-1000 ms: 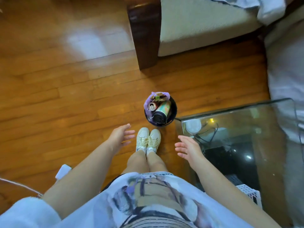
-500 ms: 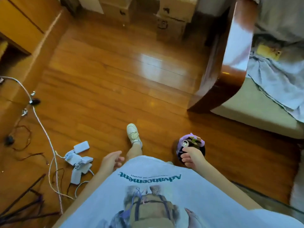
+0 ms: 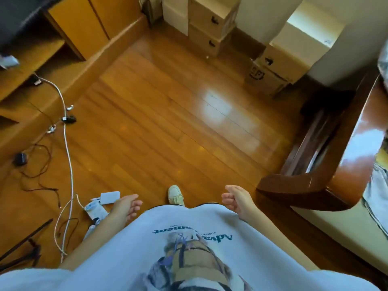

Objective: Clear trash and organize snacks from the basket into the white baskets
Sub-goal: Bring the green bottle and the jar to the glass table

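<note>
Your left hand (image 3: 126, 206) hung at about 7 o'clock in the view, palm turned inward, fingers loosely curled and apart, with nothing in it. Your right hand (image 3: 236, 198) hung at about 5 o'clock, fingers half curled toward the palm, and it too held nothing. Both hands were out at the sides of your white printed shirt (image 3: 189, 238), clear of it and well apart from each other.

Between the hands, at 6 o'clock, one pale shoe (image 3: 176, 195) stood on the wooden floor (image 3: 168, 122), pointing toward 12 o'clock.

The basket with the trash and snacks was not in the view, and neither were the white baskets, so I cannot tell where they lay relative to your hands.

Just beside your left hand, toward 8 o'clock, a white power adapter (image 3: 110, 197) and a bundle of white plugs (image 3: 95, 208) lay on the floor, touching a white cable (image 3: 68, 143) that ran up toward 10 o'clock to a low wooden shelf unit (image 3: 31, 66). Thin dark wires (image 3: 42, 164) sprawled near it at 9 o'clock.

At 3 o'clock a glossy dark wooden bed frame (image 3: 315, 185) curved past your right hand, near it but apart. At 12 to 1 o'clock cardboard boxes (image 3: 212, 28) were stacked against the wall, well apart from both hands.
</note>
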